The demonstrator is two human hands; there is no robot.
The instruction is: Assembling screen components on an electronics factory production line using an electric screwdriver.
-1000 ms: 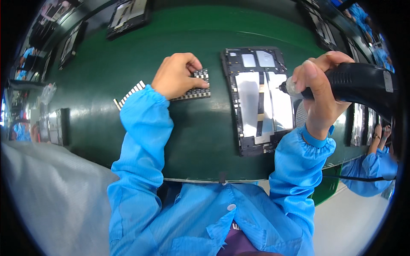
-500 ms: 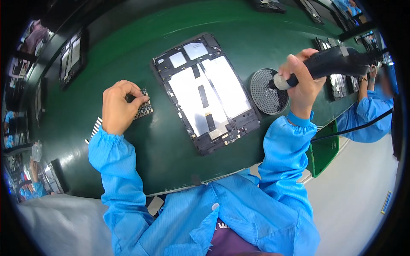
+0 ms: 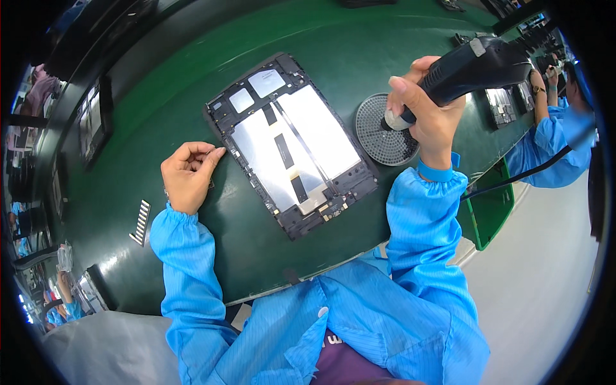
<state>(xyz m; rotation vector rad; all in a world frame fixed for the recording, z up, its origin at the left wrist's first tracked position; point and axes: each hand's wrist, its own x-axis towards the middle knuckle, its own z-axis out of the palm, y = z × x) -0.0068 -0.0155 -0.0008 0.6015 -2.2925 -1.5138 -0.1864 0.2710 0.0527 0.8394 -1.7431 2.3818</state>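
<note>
While an opened tablet (image 3: 305,138) lies flat and slanted on the green table (image 3: 240,260), many things sit around it. Far to the tablet's left, another dark, flat device (image 3: 95,122) lies. Nearer, but well apart from the tablet, is a small strip with white teeth (image 3: 140,223). Just left of the tablet is the left hand (image 3: 187,178). Its thumb and pointing finger come close together, and I cannot tell if they pinch anything. The tablet shows shiny silver parts and black edges. Just to its right is a round gray dish (image 3: 371,138) with little dark bits. Over that dish, right of the tablet, the right hand (image 3: 436,122) wraps around a black power tool (image 3: 478,72), its tip pointing at the dish. Farther right of the tablet are a green bin (image 3: 493,208) and another person in blue (image 3: 536,160).
</note>
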